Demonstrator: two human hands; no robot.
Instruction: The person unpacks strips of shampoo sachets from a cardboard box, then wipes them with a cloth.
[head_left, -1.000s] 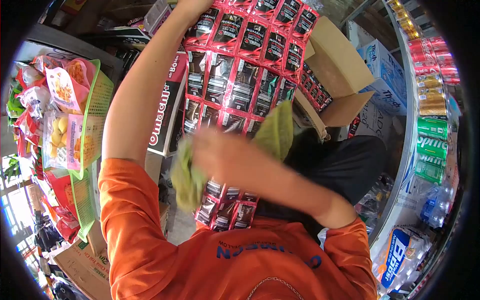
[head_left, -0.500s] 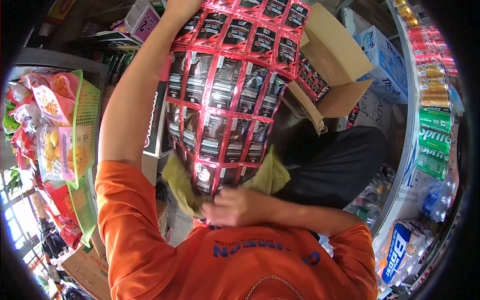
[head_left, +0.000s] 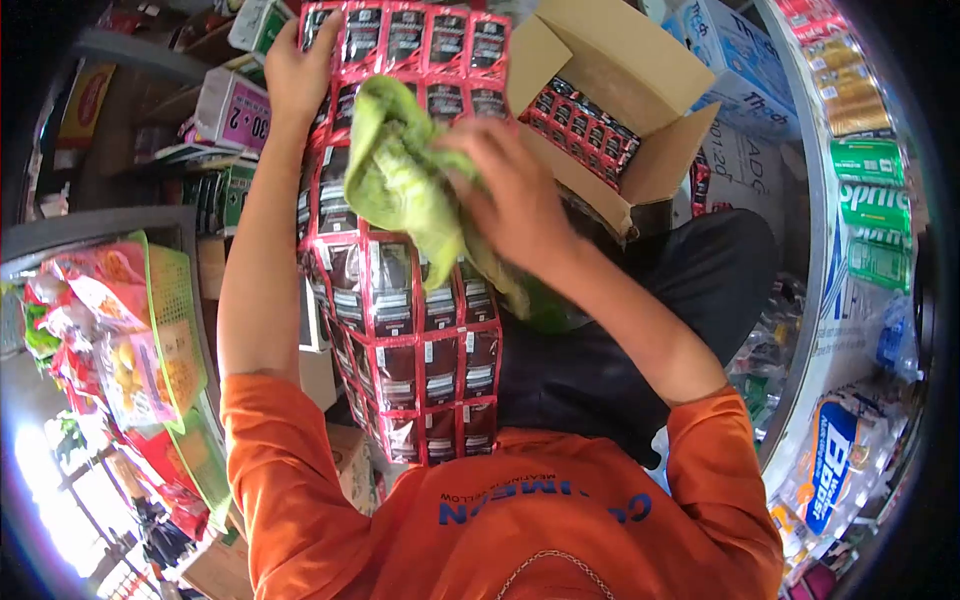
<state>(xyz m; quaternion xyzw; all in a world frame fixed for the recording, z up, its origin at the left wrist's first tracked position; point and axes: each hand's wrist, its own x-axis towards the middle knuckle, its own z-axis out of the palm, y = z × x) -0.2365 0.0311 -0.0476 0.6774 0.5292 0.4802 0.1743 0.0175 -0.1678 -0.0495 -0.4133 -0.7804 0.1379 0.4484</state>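
Observation:
A long sheet of joined black-and-red sachets (head_left: 392, 370) hangs down in front of me, from the top of the view to my orange shirt. Up at its left edge, my left hand (head_left: 300, 75) grips the sheet, thumb lying on the front. My right hand (head_left: 515, 195) is over the upper middle of the sheet, closed round a yellow-green cloth (head_left: 400, 170). The crumpled cloth covers some sachets, and its lower end trails down. Motion blurs the right fingers.
An open cardboard box (head_left: 640, 60) with more sachets (head_left: 585, 130) is at the upper right. Green baskets (head_left: 170, 300) of packaged snacks hang at left. Drink cans (head_left: 870, 160) and a pack of bottles (head_left: 830, 470) line the right shelf. My bent leg (head_left: 650, 320) is beside the sheet.
My right hand has carried the cloth from the sheet's lower end near my shirt up to its upper part. The sheet and left hand have shifted left; the left hand is now fully visible.

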